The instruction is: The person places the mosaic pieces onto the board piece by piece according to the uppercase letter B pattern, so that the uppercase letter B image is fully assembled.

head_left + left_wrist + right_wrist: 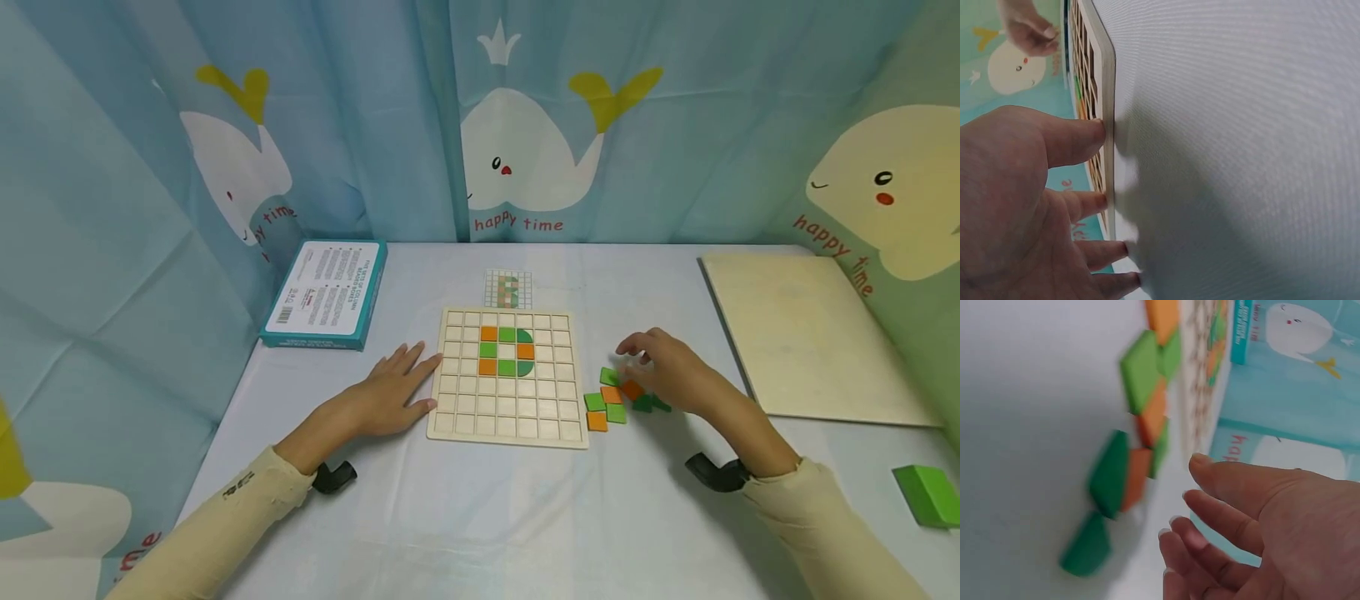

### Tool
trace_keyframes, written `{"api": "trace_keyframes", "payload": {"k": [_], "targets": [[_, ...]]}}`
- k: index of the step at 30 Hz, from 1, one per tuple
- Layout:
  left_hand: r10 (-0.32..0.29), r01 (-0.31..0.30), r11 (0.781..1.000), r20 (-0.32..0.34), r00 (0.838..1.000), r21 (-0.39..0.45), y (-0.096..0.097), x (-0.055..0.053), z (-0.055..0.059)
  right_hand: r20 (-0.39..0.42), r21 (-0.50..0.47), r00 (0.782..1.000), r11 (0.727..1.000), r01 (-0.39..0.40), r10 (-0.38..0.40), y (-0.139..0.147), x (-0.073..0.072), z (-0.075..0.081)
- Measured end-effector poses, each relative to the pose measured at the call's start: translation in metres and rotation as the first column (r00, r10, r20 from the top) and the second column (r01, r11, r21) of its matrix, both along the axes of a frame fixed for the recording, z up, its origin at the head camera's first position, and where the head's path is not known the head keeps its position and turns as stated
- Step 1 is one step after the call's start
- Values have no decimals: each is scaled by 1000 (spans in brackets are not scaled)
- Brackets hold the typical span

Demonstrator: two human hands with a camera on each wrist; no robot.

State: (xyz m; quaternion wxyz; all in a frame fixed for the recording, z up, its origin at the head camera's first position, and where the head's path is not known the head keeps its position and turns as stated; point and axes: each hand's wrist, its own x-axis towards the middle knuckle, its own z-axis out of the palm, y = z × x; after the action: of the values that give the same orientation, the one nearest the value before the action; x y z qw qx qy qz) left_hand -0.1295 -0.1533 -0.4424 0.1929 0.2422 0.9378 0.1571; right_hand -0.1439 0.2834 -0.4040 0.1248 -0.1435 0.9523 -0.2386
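A wooden grid board point(506, 408) lies mid-table, with orange, light green and dark green tiles point(507, 335) set in a D-like ring in its upper cells. My left hand point(390, 396) rests at the board's left edge, fingers spread; in the left wrist view its thumb and a finger touch the rim. Over the loose tiles point(595, 402) right of the board hovers my right hand point(671, 371), fingers loosely bent and nothing seen between them. Those tiles are orange and light green squares plus dark green pieces point(1110, 475), seen below the hand in the right wrist view.
A small printed pattern card point(508, 288) lies behind the board. At the back left is a teal and white box point(324, 292). A large pale wooden panel point(817, 333) lies on the right, with a green block point(927, 496) nearer. A whale-print curtain point(405, 125) encloses the table.
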Motion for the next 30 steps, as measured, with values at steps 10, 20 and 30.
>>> {"api": "trace_keyframes", "payload": {"k": [10, 20, 30], "targets": [[-3, 3, 1000, -6, 1000, 4, -1, 1, 0, 5, -15, 1000, 1000, -4, 4, -5, -9, -25], [-2, 2, 1000, -10, 1000, 0, 0, 1, -2, 61, -42, 998, 999, 5, -2, -6, -9, -22], [-6, 6, 1000, -17, 1000, 1, 0, 0, -2, 20, -22, 1000, 1000, -2, 2, -7, -9, -23]]}}
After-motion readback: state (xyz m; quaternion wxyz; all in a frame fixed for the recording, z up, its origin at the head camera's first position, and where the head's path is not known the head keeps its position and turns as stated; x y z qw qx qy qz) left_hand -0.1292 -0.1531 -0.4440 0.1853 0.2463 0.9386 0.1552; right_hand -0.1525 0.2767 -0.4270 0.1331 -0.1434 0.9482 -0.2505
